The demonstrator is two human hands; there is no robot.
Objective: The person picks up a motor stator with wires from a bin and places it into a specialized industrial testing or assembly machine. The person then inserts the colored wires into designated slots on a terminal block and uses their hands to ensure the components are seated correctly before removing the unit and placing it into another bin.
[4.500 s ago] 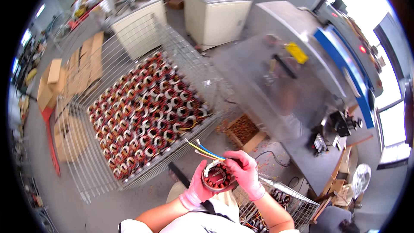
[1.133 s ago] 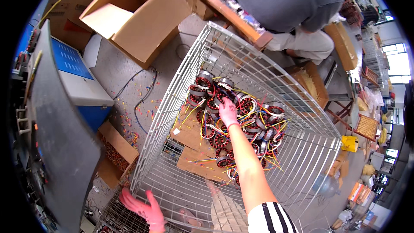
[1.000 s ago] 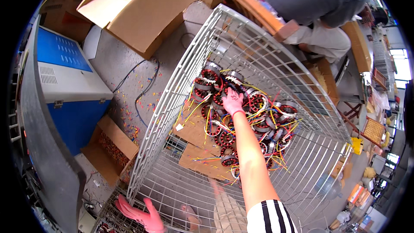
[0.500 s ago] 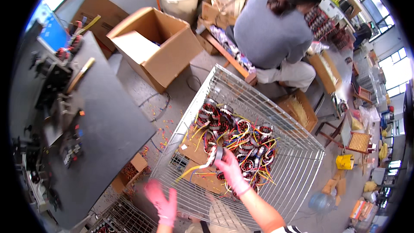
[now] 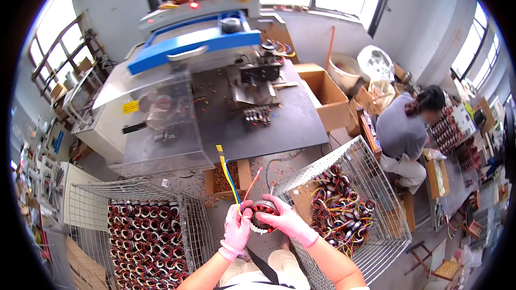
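Observation:
In front of my body I hold a motor stator [image 5: 260, 227], a metal ring with dark red windings and white edging. My right hand [image 5: 290, 221], in a pink glove, is closed round its right side. My left hand [image 5: 236, 231], gloved too, pinches the lead wires [image 5: 231, 180] at the stator's left edge. Yellow, blue and red leads stick up past my fingers. On the right, a wire basket [image 5: 395, 204] contains a loose heap of stators [image 5: 344, 209] with tangled leads. Stators [image 5: 145, 241] stand in tight rows inside another wire basket [image 5: 199, 220] on the left.
Ahead stands a dark worktable [image 5: 279, 139] with a blue-and-white machine [image 5: 199, 43], a clear guard [image 5: 161, 123] and a metal fixture [image 5: 255, 86]. Below it sits a carton of small scraps [image 5: 244, 174]. A co-worker [image 5: 403, 129] sits at the right, near an open cardboard box [image 5: 333, 115].
My view has swung left from the right basket toward the worktable. The stator has come out of that basket in my right hand, and my left hand has closed on its leads.

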